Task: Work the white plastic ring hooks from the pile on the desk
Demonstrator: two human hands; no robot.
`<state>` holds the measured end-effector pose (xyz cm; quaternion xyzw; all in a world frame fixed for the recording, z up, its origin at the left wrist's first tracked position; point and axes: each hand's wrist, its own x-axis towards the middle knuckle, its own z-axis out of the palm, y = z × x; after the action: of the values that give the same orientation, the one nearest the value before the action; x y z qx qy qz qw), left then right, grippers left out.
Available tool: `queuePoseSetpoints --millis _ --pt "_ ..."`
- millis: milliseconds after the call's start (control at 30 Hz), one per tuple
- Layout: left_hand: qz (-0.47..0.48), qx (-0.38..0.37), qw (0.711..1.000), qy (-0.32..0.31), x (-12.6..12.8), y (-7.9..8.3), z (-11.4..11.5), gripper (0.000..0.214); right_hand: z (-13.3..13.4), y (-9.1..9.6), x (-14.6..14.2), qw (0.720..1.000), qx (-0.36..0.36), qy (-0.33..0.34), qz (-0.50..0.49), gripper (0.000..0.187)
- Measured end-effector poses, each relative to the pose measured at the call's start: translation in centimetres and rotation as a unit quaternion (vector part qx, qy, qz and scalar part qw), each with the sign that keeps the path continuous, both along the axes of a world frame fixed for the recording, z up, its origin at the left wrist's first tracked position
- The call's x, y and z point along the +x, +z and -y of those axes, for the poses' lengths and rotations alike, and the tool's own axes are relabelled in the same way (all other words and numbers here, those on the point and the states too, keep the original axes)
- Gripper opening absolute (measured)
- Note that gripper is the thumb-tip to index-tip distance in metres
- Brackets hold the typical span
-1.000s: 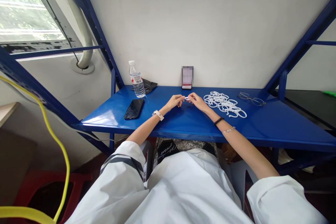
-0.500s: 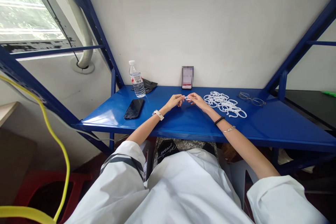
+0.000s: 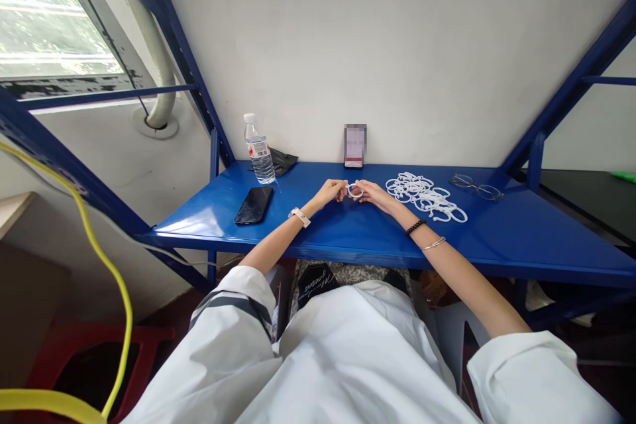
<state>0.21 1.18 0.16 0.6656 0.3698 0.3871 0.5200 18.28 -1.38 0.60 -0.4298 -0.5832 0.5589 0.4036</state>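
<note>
Between my two hands, above the blue table (image 3: 318,232), is a small white cord loop (image 3: 356,195). My left hand (image 3: 332,193) pinches it at its left side, fingers closed. On the other side my right hand (image 3: 372,193) grips it between thumb and fingers. The loop hangs round and open below the fingertips; where its ends meet is partly hidden by the fingers. To the right of my right hand lies a tangled pile of similar white loops (image 3: 422,195).
A water bottle (image 3: 259,152) stands at the back left, with a black bag (image 3: 283,162) behind it. In front lies a dark phone (image 3: 254,205). Another phone (image 3: 354,147) leans against the wall. Glasses (image 3: 477,187) rest right of the pile.
The white loop has turned from nearly edge-on to a visible ring hanging between my fingers. Both hands have stayed in about the same place.
</note>
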Motion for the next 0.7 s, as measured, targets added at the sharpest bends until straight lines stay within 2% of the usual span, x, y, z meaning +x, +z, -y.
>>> queuePoseSetpoints --millis 700 --pt "0.002 -0.018 1.000 -0.010 0.06 0.57 0.73 0.045 0.16 0.16 0.11 0.998 0.029 -0.049 -0.020 0.035"
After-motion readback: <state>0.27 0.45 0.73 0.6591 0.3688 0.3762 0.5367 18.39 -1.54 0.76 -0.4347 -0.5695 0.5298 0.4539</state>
